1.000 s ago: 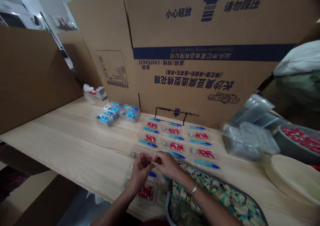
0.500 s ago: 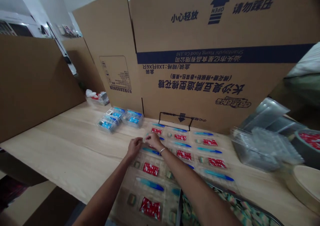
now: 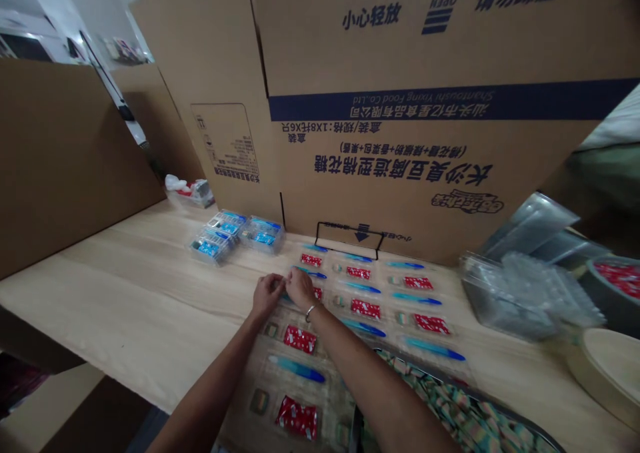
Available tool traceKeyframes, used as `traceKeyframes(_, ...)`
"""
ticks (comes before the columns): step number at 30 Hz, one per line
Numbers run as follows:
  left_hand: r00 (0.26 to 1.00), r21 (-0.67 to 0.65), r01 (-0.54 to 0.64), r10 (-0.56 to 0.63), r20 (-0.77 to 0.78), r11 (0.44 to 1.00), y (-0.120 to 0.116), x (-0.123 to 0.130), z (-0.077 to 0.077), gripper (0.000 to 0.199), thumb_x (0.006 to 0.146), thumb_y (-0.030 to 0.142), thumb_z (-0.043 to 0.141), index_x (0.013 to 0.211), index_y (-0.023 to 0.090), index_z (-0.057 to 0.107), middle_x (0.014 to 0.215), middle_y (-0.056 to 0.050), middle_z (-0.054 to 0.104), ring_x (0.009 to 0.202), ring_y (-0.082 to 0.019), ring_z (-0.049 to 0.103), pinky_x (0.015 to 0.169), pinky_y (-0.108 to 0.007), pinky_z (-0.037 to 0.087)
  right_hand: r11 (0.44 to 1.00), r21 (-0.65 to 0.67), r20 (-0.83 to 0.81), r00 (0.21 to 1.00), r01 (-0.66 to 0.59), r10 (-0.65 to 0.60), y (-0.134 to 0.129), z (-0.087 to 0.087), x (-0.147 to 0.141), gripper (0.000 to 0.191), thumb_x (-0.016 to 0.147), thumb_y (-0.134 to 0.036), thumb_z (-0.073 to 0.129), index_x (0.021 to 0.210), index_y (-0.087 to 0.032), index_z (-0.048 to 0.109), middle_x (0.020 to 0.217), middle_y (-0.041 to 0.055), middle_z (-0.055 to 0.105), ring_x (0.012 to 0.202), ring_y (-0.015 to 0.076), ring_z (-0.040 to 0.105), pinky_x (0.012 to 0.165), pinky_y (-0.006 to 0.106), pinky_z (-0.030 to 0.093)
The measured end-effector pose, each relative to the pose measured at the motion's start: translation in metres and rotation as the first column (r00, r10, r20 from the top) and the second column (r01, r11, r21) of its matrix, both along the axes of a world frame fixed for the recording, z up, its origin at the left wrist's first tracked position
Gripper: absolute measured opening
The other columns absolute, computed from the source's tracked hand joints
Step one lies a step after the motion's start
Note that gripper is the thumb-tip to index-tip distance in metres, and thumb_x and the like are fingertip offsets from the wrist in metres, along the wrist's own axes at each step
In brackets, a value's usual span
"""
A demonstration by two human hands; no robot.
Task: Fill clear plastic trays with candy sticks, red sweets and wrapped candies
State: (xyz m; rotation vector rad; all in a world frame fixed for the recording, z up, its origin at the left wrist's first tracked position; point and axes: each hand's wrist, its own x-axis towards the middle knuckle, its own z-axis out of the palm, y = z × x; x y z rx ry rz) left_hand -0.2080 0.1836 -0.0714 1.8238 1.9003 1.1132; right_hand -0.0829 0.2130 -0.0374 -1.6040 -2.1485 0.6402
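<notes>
My left hand (image 3: 267, 294) and my right hand (image 3: 301, 289) meet over the left side of a layout of clear plastic trays. Both have curled, pinching fingers, with the fingertips almost touching. Whatever lies between them is too small or hidden to make out. Around them, the tray compartments hold red printed packets (image 3: 300, 339), blue plastic utensils (image 3: 299, 369) and small striped blocks (image 3: 260, 401). My right forearm passes over a metal-rimmed pan (image 3: 356, 409) of many loose striped pieces (image 3: 460, 409).
Several packed clear boxes (image 3: 213, 245) with blue packets stand at the back left. A large cardboard carton (image 3: 370, 193) walls the table's back. Stacked clear plastic trays (image 3: 520, 299), a tub of red packets (image 3: 617, 279) and a round cream container (image 3: 613, 366) are at the right.
My right hand has moved slightly left and down, closer to my left hand. The left hand has barely moved. The view has shifted a little, showing more of the pan.
</notes>
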Motion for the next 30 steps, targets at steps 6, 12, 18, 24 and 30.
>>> traceKeyframes(6, 0.992, 0.009, 0.082, -0.081, -0.101, 0.997, -0.002, 0.002, 0.009, 0.02, 0.074, 0.019, 0.052, 0.081, 0.02, 0.071, 0.089, -0.004, 0.069, 0.089, -0.019, 0.06, 0.084, -0.031, 0.047, 0.995, -0.038, -0.086, 0.992, -0.092, 0.089, 0.004, 0.018, 0.011, 0.009, 0.081, -0.013, 0.058, 0.077, -0.013, 0.066, 0.08, 0.0032, 0.069, 0.079, 0.015, 0.062, 0.075, 0.028, 0.046)
traceKeyframes(12, 0.986, -0.082, 0.094, -0.104, -0.13, 0.992, -0.006, 0.007, 0.025, 0.03, 0.078, 0.033, 0.045, 0.08, 0.017, 0.07, 0.089, -0.008, 0.068, 0.09, -0.022, 0.059, 0.084, -0.032, 0.045, 0.992, -0.039, -0.207, 0.972, -0.124, 0.114, -0.027, 0.055, 0.137, 0.014, 0.077, -0.014, 0.055, 0.077, -0.016, 0.069, 0.076, 0.0002, 0.07, 0.07, 0.0132, 0.061, 0.063, 0.02, 0.041)
traceKeyframes(18, 0.984, -0.219, 0.076, -0.108, -0.141, 0.973, 0.012, 0.012, 0.037, 0.017, 0.066, 0.031, 0.056, 0.068, 0.018, 0.066, 0.072, -0.005, 0.065, 0.073, -0.021, 0.059, 0.07, -0.027, 0.045, 0.996, -0.071, -0.201, 0.978, 0.045, -0.058, -0.135, 0.064, 0.284, 0.017, 0.079, -0.024, 0.052, 0.074, -0.016, 0.066, 0.07, 0.0012, 0.067, 0.066, 0.0156, 0.059, 0.061, 0.023, 0.042)
traceKeyframes(24, 0.966, -0.191, -0.046, -0.004, -0.257, 0.981, 0.005, 0.042, 0.068, 0.015, 0.064, 0.022, 0.057, 0.073, 0.016, 0.067, 0.076, -0.008, 0.065, 0.08, -0.027, 0.059, 0.073, -0.034, 0.044, 0.996, -0.055, -0.158, 0.984, 0.073, -0.081, -0.203, 0.053, 0.293, 0.016, 0.083, -0.02, 0.052, 0.08, -0.02, 0.068, 0.078, 0.0019, 0.067, 0.072, 0.0163, 0.061, 0.066, 0.025, 0.042)
traceKeyframes(30, 0.789, -0.157, 0.564, -0.585, -0.185, 0.81, -0.086, 0.145, 0.079, 0.013, 0.075, 0.025, 0.058, 0.075, 0.022, 0.071, 0.09, -0.005, 0.067, 0.092, -0.022, 0.057, 0.087, -0.034, 0.043, 0.994, 0.081, 0.104, 0.992, -0.074, 0.066, -0.202, 0.056, 0.26, 0.014, 0.08, -0.009, 0.055, 0.076, -0.02, 0.062, 0.082, 0.0025, 0.059, 0.082, 0.0178, 0.055, 0.076, 0.028, 0.041)
